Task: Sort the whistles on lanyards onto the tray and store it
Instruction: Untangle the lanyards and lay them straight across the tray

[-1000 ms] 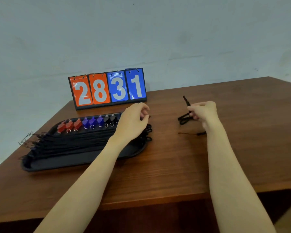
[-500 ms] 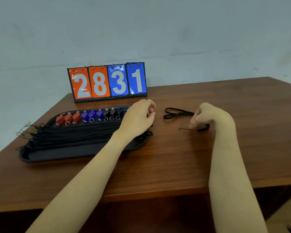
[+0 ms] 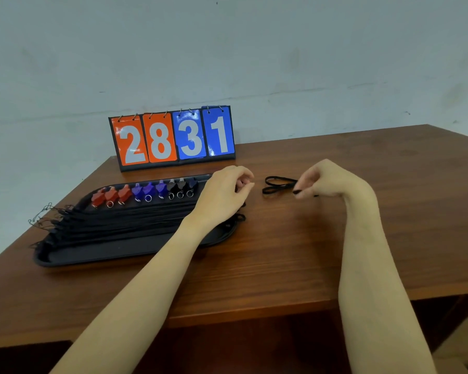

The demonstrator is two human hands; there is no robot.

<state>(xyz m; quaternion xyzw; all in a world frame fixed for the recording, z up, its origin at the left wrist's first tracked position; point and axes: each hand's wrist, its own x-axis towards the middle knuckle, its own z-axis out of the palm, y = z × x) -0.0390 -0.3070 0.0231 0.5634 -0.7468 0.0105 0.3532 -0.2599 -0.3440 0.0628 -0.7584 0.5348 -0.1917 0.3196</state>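
At the far left, thin wire clips (image 3: 42, 217) at the lanyard ends spill over the left edge of a long black plastic tray (image 3: 97, 255) lying on the brown wooden tabletop (image 3: 281, 260). Along the tray's far side stands a row of whistles — three red whistles (image 3: 111, 196), then three purple whistles (image 3: 148, 189), then three dark whistles (image 3: 181, 185) — each with a small metal ring below it, and their black lanyards (image 3: 125, 220) run flat across the tray. Behind the tray stands a flip scoreboard (image 3: 173, 137) with orange cards reading 28 and blue cards reading 31. The left hand (image 3: 224, 193) hovers over the tray's right end, fingers curled with the tips drawn together; whether it pinches anything cannot be told. Just to its right a loose black lanyard loop (image 3: 277, 185) lies on the tabletop, outside the tray — the right hand (image 3: 327, 180) pinches its near end between curled fingers and thumb.
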